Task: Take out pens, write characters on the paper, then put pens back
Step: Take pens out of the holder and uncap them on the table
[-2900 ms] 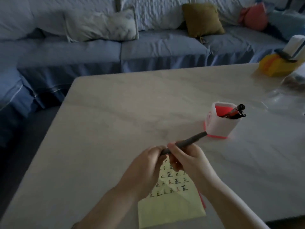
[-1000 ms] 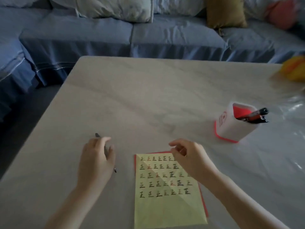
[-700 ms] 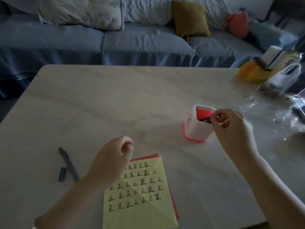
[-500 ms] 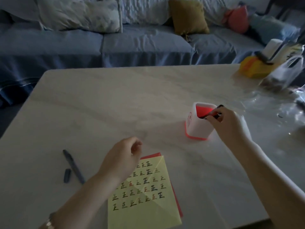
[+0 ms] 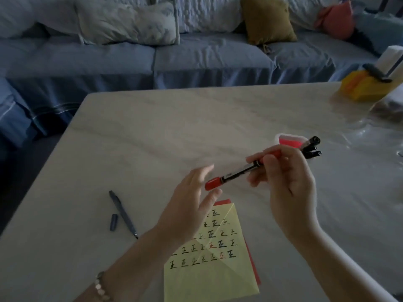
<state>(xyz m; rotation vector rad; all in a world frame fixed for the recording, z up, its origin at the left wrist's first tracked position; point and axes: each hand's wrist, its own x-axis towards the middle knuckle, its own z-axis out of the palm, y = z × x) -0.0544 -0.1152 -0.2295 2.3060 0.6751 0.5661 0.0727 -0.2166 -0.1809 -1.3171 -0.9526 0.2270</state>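
A person's right hand (image 5: 287,182) holds a pen (image 5: 239,171) in the air above the table (image 5: 152,138), just beyond the top edge of the paper (image 5: 218,269). The pen's long axis slants from lower left to upper right. Its red cap (image 5: 213,183) points left and slightly toward the person, and its other end is hidden in the right hand. The barrel is black with a pale label and a red section at the grip. The right hand's thumb and fingers are curled round that upper part, pinching it. The left hand (image 5: 192,205) is spread, fingers straight, right beside the cap; whether it touches the cap cannot be told. Behind the right hand stands a holder (image 5: 290,139), white outside and red inside, mostly hidden. Three dark pens (image 5: 311,147) lean out of it to the right. The paper is yellow, lies flat and carries rows of one repeated character, most black and a few red. A red sheet (image 5: 222,202) under it shows along the top and right edges. Left of the paper an uncapped dark pen (image 5: 123,214) lies flat, tip toward the person, with its cap (image 5: 113,222) just beside it. A yellow box (image 5: 366,86) sits at the table's far right corner, and a blue sofa (image 5: 207,57) with cushions runs behind.
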